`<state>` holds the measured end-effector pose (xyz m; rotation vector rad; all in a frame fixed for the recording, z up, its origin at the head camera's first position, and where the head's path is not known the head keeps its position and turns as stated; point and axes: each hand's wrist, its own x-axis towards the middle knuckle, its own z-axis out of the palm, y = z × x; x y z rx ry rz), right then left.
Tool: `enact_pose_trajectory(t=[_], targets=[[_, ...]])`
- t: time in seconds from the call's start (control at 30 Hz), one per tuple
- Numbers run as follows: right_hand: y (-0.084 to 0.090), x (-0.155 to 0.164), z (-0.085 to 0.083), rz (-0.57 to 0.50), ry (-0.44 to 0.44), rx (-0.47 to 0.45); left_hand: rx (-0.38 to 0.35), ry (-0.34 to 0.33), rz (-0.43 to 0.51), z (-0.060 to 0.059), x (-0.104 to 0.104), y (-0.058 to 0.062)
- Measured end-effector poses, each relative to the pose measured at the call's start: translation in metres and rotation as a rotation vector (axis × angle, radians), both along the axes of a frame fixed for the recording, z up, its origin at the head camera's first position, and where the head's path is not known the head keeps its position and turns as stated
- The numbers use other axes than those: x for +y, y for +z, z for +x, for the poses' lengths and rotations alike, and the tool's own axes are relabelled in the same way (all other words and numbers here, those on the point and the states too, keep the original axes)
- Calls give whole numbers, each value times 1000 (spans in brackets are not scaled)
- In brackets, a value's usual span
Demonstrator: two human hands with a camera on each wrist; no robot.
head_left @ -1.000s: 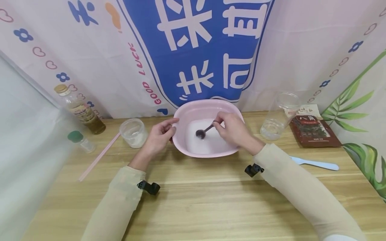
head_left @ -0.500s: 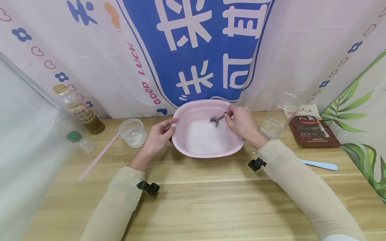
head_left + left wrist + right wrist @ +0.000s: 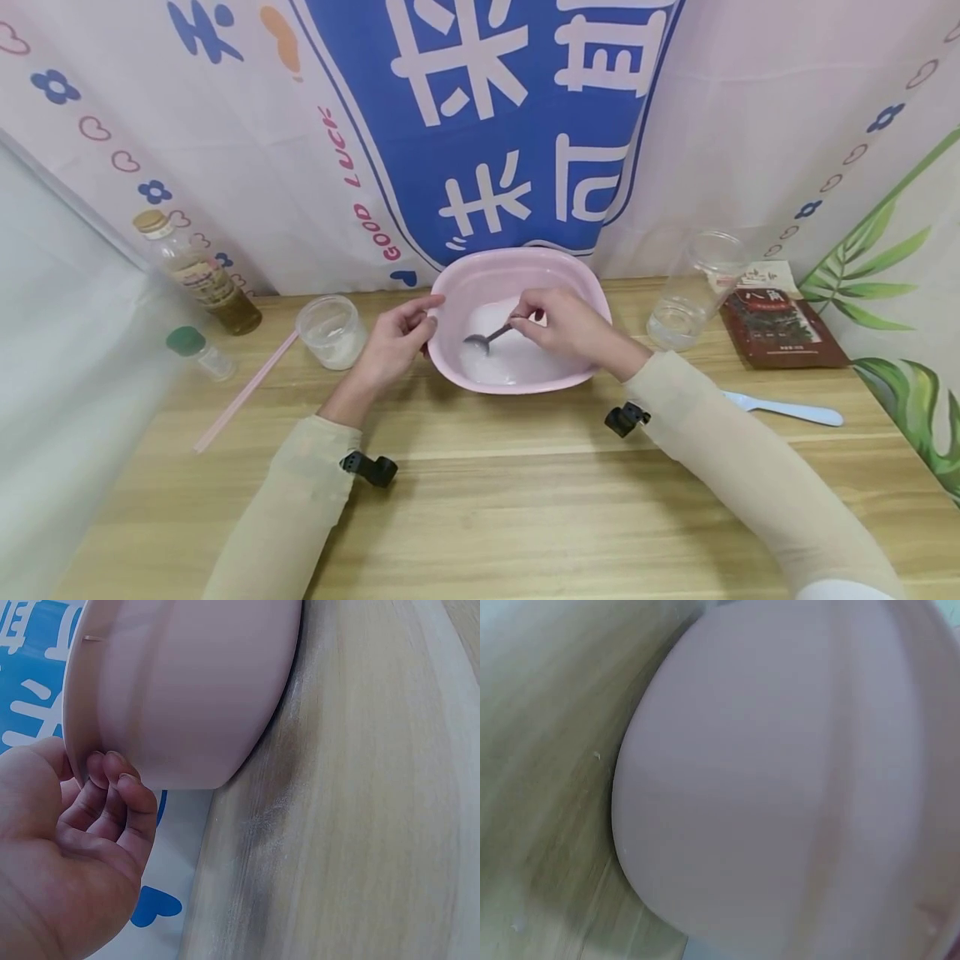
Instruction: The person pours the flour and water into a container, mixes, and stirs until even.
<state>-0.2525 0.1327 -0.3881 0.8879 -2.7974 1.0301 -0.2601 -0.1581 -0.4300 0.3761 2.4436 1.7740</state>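
Observation:
A pink plastic basin (image 3: 581,279) stands on the wooden table with white liquid in it. My left hand (image 3: 396,337) holds its left rim, thumb over the edge and fingers curled against the outer wall (image 3: 180,690). My right hand (image 3: 558,323) is over the basin and pinches the handle of a metal spoon (image 3: 483,337), whose bowl dips into the liquid at the left side. The right wrist view shows only the basin's outer wall (image 3: 780,787), blurred and close.
At the left stand a small clear cup (image 3: 331,331), a pink straw (image 3: 243,389), a green-capped jar (image 3: 197,350) and a bottle of brown liquid (image 3: 198,273). To the right are a clear plastic cup (image 3: 693,292), a dark red packet (image 3: 780,327) and a light blue spatula (image 3: 783,407).
My right hand has swept the spoon from the basin's middle to its far right and now to the left side. My left hand has stayed on the rim.

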Motion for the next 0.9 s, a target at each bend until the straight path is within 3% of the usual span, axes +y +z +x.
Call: enact_pose_trajectory(t=[0.13, 0.43, 0.57, 0.73, 0.9], targets=[[2, 6, 6, 1, -8, -11, -3, 7, 1, 0, 1, 1], [4, 32, -5, 92, -243, 24, -22, 17, -17, 0, 1, 1], [2, 44, -9, 109, -304, 71, -18, 18, -9, 0, 1, 1], [2, 52, -5, 125, -308, 100, -18, 17, -7, 1, 1, 1], [0, 45, 5, 88, -243, 69, -19, 17, -10, 1, 1, 2]])
